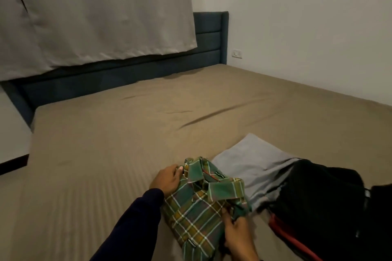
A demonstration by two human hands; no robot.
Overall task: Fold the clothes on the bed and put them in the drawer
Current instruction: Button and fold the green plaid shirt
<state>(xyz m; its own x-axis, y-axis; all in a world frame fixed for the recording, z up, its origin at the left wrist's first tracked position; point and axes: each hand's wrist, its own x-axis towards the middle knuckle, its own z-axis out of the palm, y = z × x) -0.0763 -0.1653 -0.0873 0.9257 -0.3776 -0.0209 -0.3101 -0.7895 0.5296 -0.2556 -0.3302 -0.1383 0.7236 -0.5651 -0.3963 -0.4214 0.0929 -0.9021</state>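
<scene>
A green plaid shirt point(199, 203) lies folded on the bed point(127, 133), at about 6 o'clock in the view. The left hand point(167, 180) holds its far left edge, near the collar, with the thumb on top of the cloth. The right hand point(237, 237) pinches the right side of the shirt between its curled fingers. Just beside the shirt, at about 4 o'clock, a grey garment point(252, 165) lies flat, and a black garment point(318, 201) covers its near end. At 11 o'clock a pale curtain point(95, 12) hangs over the dark blue headboard point(210, 34).
</scene>
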